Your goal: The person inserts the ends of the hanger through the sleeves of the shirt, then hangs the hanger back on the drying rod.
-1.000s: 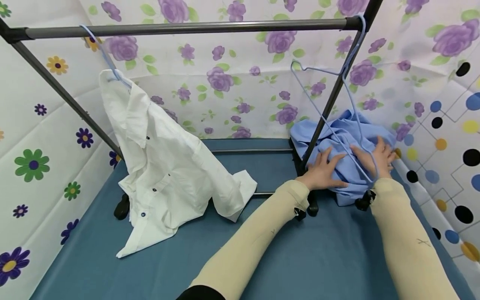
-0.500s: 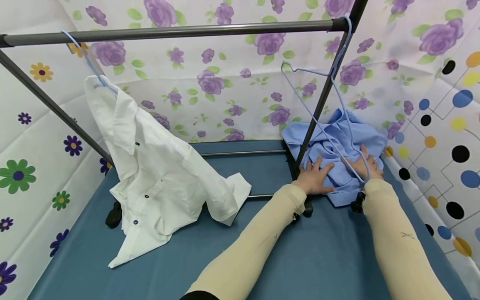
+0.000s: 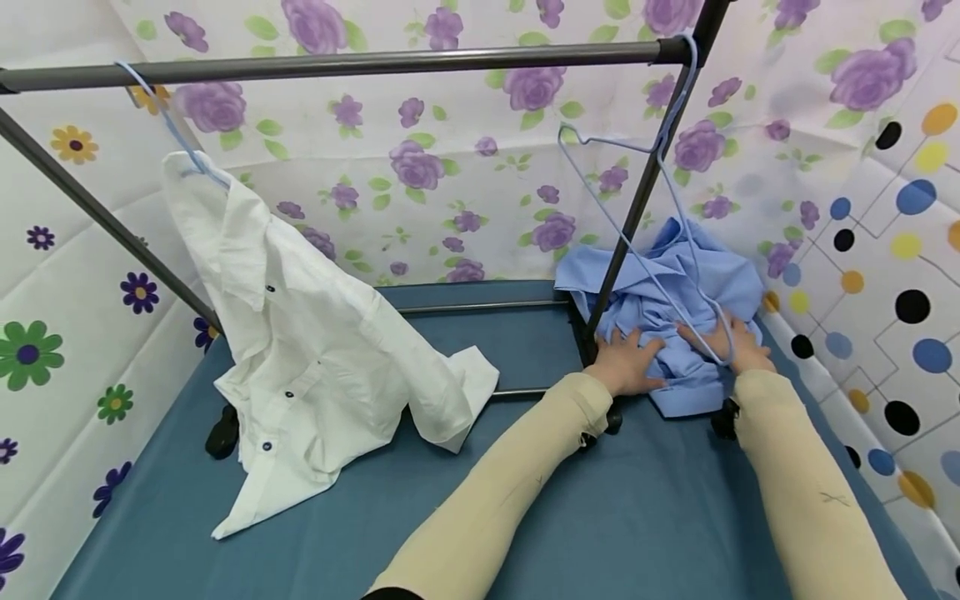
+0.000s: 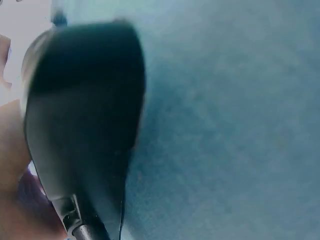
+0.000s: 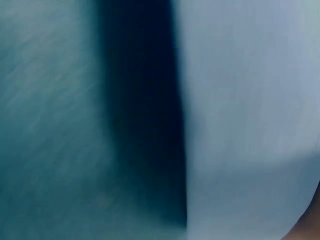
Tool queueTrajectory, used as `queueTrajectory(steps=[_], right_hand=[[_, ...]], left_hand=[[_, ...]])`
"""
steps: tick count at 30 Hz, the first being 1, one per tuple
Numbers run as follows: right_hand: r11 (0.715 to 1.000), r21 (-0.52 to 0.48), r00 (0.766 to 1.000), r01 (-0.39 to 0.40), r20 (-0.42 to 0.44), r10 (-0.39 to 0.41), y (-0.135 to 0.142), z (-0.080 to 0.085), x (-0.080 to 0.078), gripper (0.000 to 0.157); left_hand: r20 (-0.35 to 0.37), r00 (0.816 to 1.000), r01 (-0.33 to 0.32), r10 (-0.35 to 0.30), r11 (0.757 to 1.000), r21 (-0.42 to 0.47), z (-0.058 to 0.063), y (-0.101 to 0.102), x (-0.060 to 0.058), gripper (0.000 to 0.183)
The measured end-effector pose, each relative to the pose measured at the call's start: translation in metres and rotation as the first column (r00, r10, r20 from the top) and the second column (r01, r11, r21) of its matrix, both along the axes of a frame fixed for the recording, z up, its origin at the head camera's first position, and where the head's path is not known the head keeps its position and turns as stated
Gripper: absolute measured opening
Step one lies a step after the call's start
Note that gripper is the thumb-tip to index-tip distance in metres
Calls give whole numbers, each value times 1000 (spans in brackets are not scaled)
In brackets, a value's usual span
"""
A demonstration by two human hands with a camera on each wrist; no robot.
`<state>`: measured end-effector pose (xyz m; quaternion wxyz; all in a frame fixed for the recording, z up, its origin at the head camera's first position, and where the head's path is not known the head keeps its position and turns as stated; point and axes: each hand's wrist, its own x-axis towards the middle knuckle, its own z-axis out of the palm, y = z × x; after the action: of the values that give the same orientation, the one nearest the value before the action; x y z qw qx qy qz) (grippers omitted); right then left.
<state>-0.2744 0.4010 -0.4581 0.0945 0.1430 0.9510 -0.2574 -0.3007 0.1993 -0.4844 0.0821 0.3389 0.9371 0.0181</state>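
In the head view a light blue garment (image 3: 686, 287) lies crumpled at the right, by the foot of the rack. My left hand (image 3: 626, 364) rests on its near left side, fingers spread, beside the rack post. My right hand (image 3: 731, 346) presses on the near right part of the cloth. A bare blue hanger (image 3: 585, 179) hangs from the right end of the rack bar, and its lower corner overlaps my right hand. The right wrist view shows the garment's smooth pale edge (image 5: 245, 100), with a bit of my hand at the lower right corner.
A white buttoned shirt (image 3: 307, 333) hangs from another blue hanger (image 3: 168, 125) on the left of the rack's dark top bar (image 3: 405, 62). A black rack foot (image 4: 85, 115) fills much of the left wrist view. The surface below is blue-green (image 3: 637, 517).
The head view has shifted, so the rack and shirts appear farther left. My right hand has come slightly nearer across the blue garment, whose folds under both hands look more bunched.
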Motion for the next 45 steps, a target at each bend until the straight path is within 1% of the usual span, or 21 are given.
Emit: queueTrajectory(steps=[3, 5, 6, 9, 13, 17, 21, 24, 27, 30, 31, 34, 37, 39, 42, 44, 45], right_hand=[[996, 85, 999, -30, -36, 33, 2, -4, 3, 103], [992, 121, 998, -29, -45, 34, 5, -8, 5, 109], [991, 134, 998, -31, -49, 38, 7, -9, 8, 109], [988, 149, 997, -50, -46, 57, 9, -11, 16, 109], [982, 168, 994, -87, -50, 97, 5, -10, 30, 110], [974, 199, 988, -112, -85, 131, -1, -7, 46, 112], [970, 204, 980, -136, -116, 161, -8, -6, 60, 108], [970, 188, 974, -155, -135, 182, -10, -7, 69, 100], [970, 169, 968, -176, -148, 201, -10, -9, 78, 90], [968, 155, 966, -197, -137, 219, -9, -10, 86, 87], [968, 149, 967, -203, -127, 223, -9, -9, 88, 88], [968, 127, 970, -217, -87, 228, -8, -6, 91, 96], [969, 85, 970, -230, -56, 235, -4, -3, 92, 100], [970, 83, 970, -227, -74, 233, 2, -1, 93, 100], [972, 110, 965, -210, -139, 224, 8, 1, 93, 98], [972, 118, 963, -203, -155, 220, 11, 0, 94, 99], [972, 108, 964, -209, -146, 224, 11, -1, 94, 100]], left_hand=[[-8, 1000, 20, -20, 1000, -17, 3, -1, 7, 69], [-25, 999, 40, -40, 999, -21, 4, -2, 12, 68], [-34, 998, 51, -52, 998, -20, 4, -3, 14, 67], [-55, 995, 87, -88, 996, -15, 5, -8, 22, 64], [-63, 989, 132, -131, 991, 10, 7, -16, 29, 59], [-74, 981, 183, -179, 982, 46, 11, -24, 34, 55], [-55, 976, 215, -212, 974, 71, 15, -29, 40, 52], [-37, 973, 228, -226, 971, 70, 15, -31, 46, 51], [-27, 969, 249, -248, 967, 49, 14, -33, 53, 50], [-6, 961, 277, -277, 961, 21, 15, -35, 58, 50], [0, 958, 287, -287, 958, 17, 15, -37, 59, 50], [21, 951, 307, -308, 951, 14, 13, -40, 60, 52], [28, 946, 323, -323, 946, 20, 8, -45, 62, 60], [31, 944, 327, -328, 945, 30, 4, -47, 63, 68], [34, 945, 325, -326, 945, 37, 0, -50, 64, 74], [46, 947, 317, -319, 948, 39, -1, -50, 64, 76], [52, 947, 317, -318, 948, 35, -1, -49, 64, 77]])
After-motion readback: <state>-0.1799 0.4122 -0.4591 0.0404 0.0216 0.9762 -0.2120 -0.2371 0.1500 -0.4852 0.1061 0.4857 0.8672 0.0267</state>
